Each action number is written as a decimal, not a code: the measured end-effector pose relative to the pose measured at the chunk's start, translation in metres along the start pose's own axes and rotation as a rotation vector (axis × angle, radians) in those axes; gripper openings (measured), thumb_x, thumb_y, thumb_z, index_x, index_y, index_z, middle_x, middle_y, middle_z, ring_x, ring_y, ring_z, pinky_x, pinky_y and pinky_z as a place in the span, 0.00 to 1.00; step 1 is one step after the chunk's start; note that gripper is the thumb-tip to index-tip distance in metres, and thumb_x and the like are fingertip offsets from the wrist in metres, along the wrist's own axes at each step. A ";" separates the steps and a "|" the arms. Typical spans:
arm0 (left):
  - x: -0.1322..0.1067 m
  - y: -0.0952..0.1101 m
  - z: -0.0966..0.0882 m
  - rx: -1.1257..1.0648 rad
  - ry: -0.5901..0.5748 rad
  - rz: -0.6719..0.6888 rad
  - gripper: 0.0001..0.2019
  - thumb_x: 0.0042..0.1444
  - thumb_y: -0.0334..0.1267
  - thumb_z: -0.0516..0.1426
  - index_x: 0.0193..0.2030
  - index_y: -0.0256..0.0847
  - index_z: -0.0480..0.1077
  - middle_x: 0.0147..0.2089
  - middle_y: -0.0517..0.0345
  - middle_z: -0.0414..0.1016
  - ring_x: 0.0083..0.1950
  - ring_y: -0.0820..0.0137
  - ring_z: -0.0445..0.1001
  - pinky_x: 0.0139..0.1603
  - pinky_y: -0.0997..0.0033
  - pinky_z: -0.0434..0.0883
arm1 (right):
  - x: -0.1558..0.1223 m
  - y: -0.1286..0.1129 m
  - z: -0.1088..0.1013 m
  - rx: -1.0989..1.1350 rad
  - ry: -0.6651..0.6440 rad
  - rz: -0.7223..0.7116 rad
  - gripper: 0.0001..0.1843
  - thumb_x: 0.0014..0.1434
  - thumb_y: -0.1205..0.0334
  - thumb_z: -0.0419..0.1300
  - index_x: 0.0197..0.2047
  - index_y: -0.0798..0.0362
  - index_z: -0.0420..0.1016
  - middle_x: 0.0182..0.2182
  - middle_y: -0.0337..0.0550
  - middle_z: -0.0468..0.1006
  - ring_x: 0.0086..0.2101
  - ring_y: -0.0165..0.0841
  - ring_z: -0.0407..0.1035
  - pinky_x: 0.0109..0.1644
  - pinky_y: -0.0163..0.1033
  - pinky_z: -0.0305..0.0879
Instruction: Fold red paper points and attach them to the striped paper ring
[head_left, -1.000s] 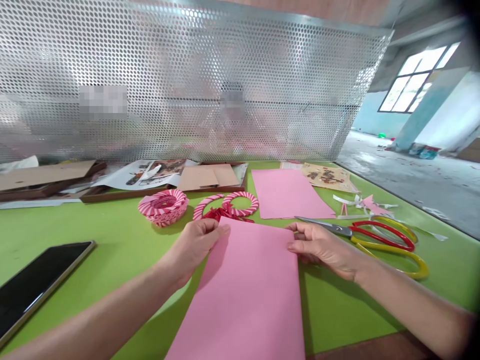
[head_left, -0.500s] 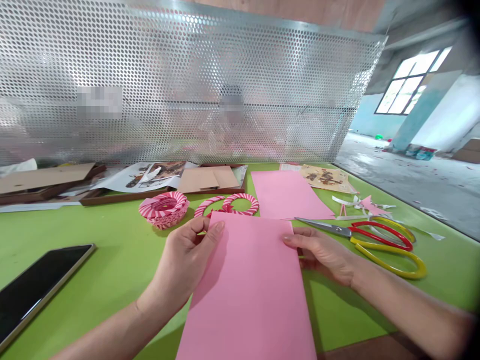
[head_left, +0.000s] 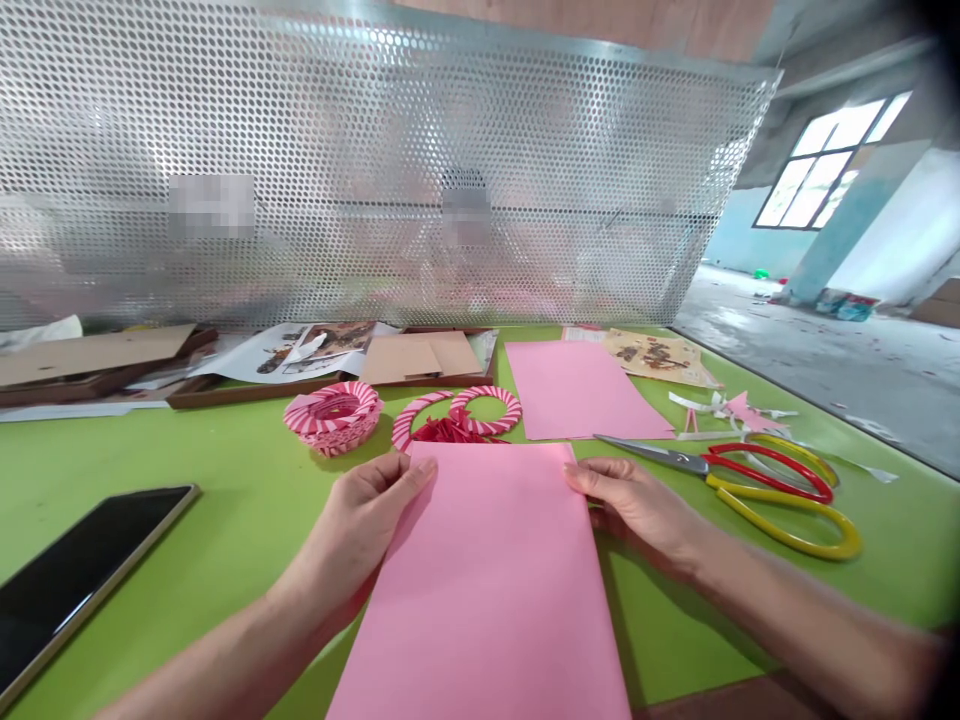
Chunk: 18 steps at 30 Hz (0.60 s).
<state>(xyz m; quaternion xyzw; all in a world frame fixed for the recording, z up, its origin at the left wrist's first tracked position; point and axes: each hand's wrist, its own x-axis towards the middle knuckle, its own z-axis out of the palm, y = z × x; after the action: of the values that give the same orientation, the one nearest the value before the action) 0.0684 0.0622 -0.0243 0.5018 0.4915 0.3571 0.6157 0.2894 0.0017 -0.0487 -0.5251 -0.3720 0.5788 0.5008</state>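
A sheet of pink paper point(head_left: 487, 590) lies in front of me, its near end running out of the picture. My left hand point(head_left: 367, 525) pinches its far left corner, thumb on top. At the far right corner, my right hand point(head_left: 630, 500) grips the same sheet between thumb and fingers. Just beyond the paper are striped red-and-pink rings point(head_left: 486, 408) with a red tassel-like bundle point(head_left: 450, 430). A stack of similar rings point(head_left: 334, 415) stands to their left. Scissors point(head_left: 742, 480) with red and yellow handles rest right of my right hand.
Another pink sheet point(head_left: 585, 390) lies farther back. White and pink scraps point(head_left: 739, 410) are near the scissors. A phone point(head_left: 82, 580) lies at the left. Brown trays point(head_left: 247, 395) with cardboard and prints line the back, before a perforated metal panel point(head_left: 375, 150).
Both hands and the held sheet's far edge have come slightly nearer to me, uncovering more of the red bundle. Both hands keep their grip.
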 end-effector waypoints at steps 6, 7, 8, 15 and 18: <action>0.000 0.001 -0.001 -0.029 -0.018 -0.039 0.14 0.45 0.47 0.58 0.23 0.38 0.62 0.17 0.67 0.63 0.16 0.80 0.60 0.16 0.83 0.58 | 0.002 0.007 0.005 0.011 0.043 -0.068 0.12 0.51 0.54 0.57 0.24 0.54 0.70 0.22 0.36 0.69 0.24 0.28 0.63 0.30 0.34 0.58; 0.000 0.001 0.000 -0.036 -0.019 -0.036 0.14 0.45 0.46 0.58 0.23 0.38 0.62 0.17 0.67 0.63 0.15 0.80 0.60 0.15 0.83 0.58 | 0.002 0.008 0.006 0.003 0.049 -0.084 0.12 0.51 0.54 0.57 0.24 0.54 0.69 0.21 0.36 0.69 0.23 0.28 0.62 0.29 0.34 0.57; -0.001 0.001 0.000 -0.040 -0.020 -0.031 0.14 0.44 0.46 0.58 0.22 0.38 0.62 0.16 0.67 0.63 0.15 0.81 0.59 0.15 0.83 0.57 | 0.002 0.008 0.007 -0.008 0.053 -0.102 0.13 0.52 0.54 0.56 0.24 0.54 0.69 0.20 0.35 0.68 0.23 0.28 0.61 0.29 0.33 0.57; 0.013 0.001 -0.014 0.206 -0.062 0.051 0.12 0.46 0.46 0.55 0.24 0.38 0.66 0.18 0.62 0.65 0.20 0.73 0.65 0.21 0.75 0.63 | 0.000 0.002 0.010 -0.186 0.057 -0.270 0.17 0.53 0.56 0.55 0.18 0.55 0.63 0.16 0.32 0.56 0.20 0.25 0.50 0.24 0.32 0.47; 0.016 0.021 -0.014 0.523 0.099 0.366 0.13 0.46 0.44 0.55 0.36 0.38 0.67 0.31 0.56 0.71 0.32 0.67 0.69 0.32 0.69 0.66 | -0.001 -0.005 0.013 -0.260 0.051 -0.353 0.19 0.53 0.57 0.56 0.16 0.54 0.56 0.16 0.31 0.50 0.20 0.25 0.45 0.23 0.33 0.42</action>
<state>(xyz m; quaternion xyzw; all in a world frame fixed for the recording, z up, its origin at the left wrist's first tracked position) 0.0604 0.0864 -0.0081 0.7051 0.4977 0.3474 0.3666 0.2778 0.0035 -0.0411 -0.5265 -0.5166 0.4160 0.5318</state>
